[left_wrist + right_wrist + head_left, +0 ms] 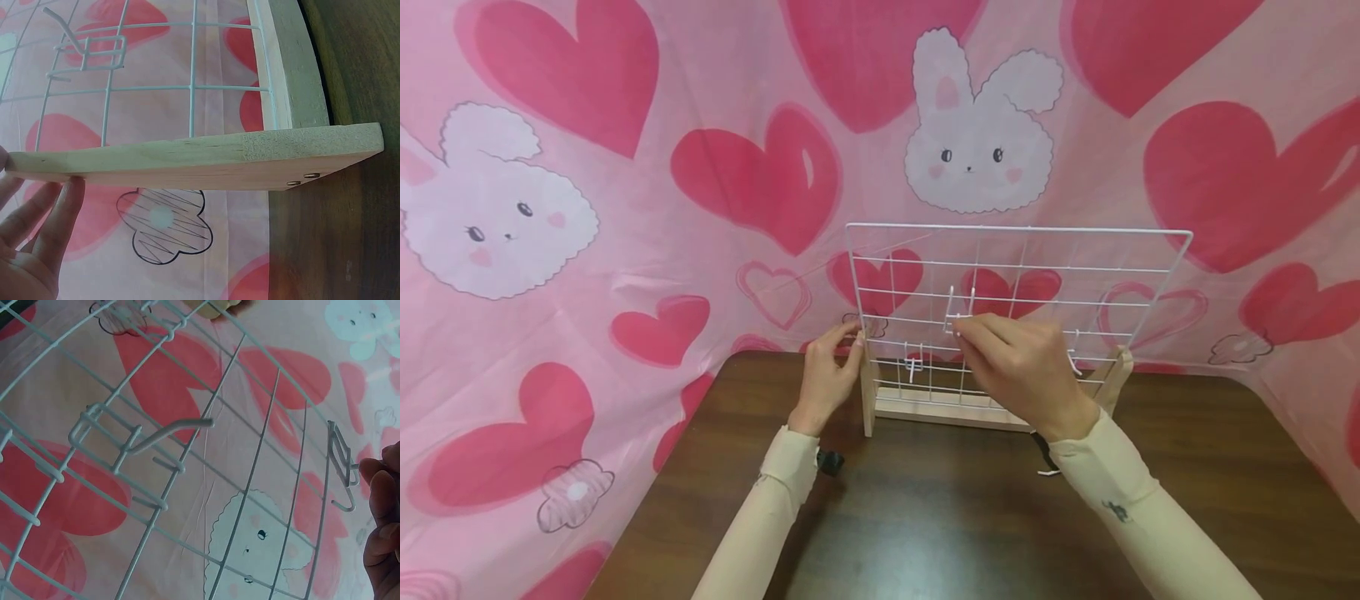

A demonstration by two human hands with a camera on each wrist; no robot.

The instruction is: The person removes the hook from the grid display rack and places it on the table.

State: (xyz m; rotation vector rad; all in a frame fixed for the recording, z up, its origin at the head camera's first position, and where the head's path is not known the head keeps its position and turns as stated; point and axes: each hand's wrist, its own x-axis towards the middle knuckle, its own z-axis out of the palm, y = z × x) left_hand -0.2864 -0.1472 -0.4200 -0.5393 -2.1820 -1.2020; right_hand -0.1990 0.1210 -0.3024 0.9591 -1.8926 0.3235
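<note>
White hook (948, 323) pinched between thumb and fingers of right hand (1018, 371), at grid (1018, 228) mid-height; can't tell if touching wire. Left hand (826, 375): fingers near straight, tips on wood post (868, 396), grid's left end. Second hook (913, 364) hung lower left. Stand on brown table (925, 517).

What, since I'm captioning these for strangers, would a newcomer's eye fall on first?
Probably the pink backdrop behind the table, with its big red hearts and white rabbit faces. Next, the white wire grid in its wooden stand on the table, and the small white hook the right hand pinches near the head view's centre.
</note>
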